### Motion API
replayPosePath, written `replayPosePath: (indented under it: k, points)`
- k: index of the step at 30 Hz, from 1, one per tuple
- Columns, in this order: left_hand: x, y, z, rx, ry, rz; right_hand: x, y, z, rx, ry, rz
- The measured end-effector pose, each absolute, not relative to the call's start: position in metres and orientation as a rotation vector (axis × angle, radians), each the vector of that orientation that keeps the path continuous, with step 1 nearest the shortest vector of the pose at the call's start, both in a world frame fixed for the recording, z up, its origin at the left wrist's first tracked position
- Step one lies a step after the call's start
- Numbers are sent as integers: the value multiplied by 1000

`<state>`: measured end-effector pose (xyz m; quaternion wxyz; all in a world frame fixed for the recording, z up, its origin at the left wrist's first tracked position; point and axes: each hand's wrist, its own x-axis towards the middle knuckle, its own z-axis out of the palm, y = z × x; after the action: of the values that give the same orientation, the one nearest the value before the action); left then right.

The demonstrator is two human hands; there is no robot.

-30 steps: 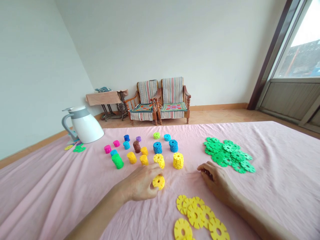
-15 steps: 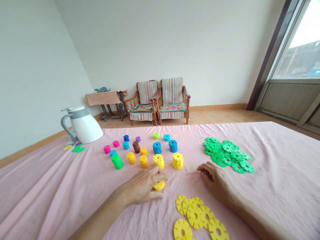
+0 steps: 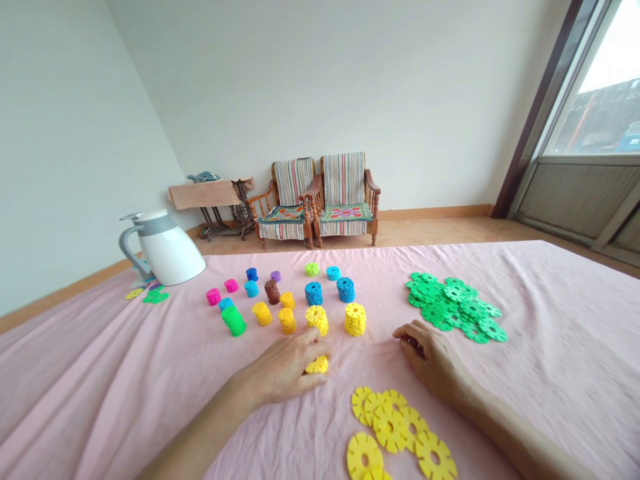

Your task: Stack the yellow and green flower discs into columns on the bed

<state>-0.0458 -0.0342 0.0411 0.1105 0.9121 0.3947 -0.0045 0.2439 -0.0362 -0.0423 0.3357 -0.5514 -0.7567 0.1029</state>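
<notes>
My left hand (image 3: 286, 370) lies on the pink cloth with its fingers curled over a small yellow stack of toothed discs (image 3: 318, 365). My right hand (image 3: 434, 360) rests on the cloth to the right, fingers curled inward over something dark I cannot make out. Loose yellow discs (image 3: 395, 427) lie close in front of me between the hands. Just beyond my left hand stand yellow stacks (image 3: 355, 319), with blue (image 3: 313, 293), green (image 3: 234, 321), pink (image 3: 213, 297) and brown (image 3: 272, 292) stacks behind.
A heap of green discs (image 3: 453, 308) lies at the right on the pink cloth (image 3: 550, 347). A white jug (image 3: 163, 248) stands at the far left with a few discs (image 3: 150, 295) beside it. Two wooden chairs (image 3: 320, 200) and a small table (image 3: 210, 197) stand against the far wall.
My left hand has turned the small yellow stack from upright on edge to lying flat and now covers it from above. My right hand has stayed in place.
</notes>
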Motion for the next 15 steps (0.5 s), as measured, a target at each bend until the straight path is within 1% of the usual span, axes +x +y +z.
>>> replayPosePath:
  k: [5, 11, 15]
  points:
    - [-43, -48, 52, 2716, 1320, -6, 245, -36, -41, -1439, -1981, 257]
    - [-21, -80, 63, 2628, 851, -44, 245, -36, -41, -1446, -1984, 267]
    - [-8, -91, 56, 2601, 749, -111, 245, -37, -40, -1437, -1978, 267]
